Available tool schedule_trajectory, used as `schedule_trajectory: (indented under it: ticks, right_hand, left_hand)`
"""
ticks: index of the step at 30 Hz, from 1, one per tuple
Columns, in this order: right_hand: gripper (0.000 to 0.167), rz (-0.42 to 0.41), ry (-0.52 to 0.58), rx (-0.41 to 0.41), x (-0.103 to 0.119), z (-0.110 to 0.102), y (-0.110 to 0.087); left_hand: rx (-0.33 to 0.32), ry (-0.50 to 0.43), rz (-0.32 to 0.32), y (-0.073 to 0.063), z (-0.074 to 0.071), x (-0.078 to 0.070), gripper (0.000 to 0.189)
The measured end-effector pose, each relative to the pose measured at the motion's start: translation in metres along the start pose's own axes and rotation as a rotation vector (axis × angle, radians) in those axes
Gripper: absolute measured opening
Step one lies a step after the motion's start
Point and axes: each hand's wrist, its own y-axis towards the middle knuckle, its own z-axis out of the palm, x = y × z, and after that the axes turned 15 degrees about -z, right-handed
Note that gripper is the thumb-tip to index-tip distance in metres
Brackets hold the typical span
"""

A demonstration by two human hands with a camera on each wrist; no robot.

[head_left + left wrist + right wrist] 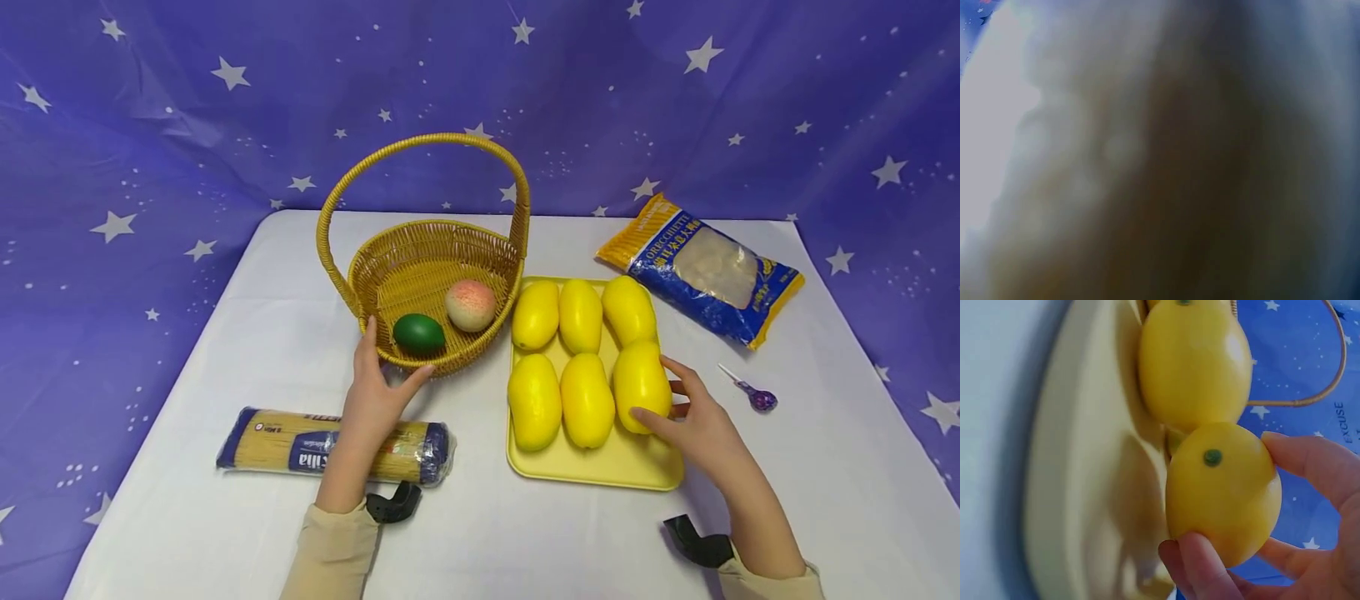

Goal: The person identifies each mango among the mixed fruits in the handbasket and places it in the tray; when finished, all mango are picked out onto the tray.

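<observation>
In the head view my right hand [693, 421] holds a yellow mango [642, 385] at the right front of a yellow tray [600, 475]. The right wrist view shows thumb and fingers around this mango [1225, 500], its green stem dot visible. Several more yellow mangoes [587, 400] lie in two rows on the tray. My left hand [377, 396] touches the front of a woven basket [431, 237], thumb and index finger spread along its rim; its other fingers are hidden. Inside the basket lie a peach [471, 305] and a smooth green fruit [418, 334]. The left wrist view is blurred.
A pack of spaghetti [285, 442] lies beneath my left forearm. Behind the tray at the right is a blue and yellow bag of orecchiette [712, 267]. A purple lollipop [759, 399] lies right of the tray. A starry purple cloth [637, 100] hangs behind the white table.
</observation>
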Motion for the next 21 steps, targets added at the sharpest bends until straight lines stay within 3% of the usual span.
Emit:
schedule_trajectory:
  ticks: [21]
  right_hand:
    - [0.096, -0.004, -0.065, 0.037, -0.0014, 0.0055, -0.0004]
  left_hand:
    - [-0.001, 0.0, 0.0, -0.0009, -0.0001, -0.0018, 0.11]
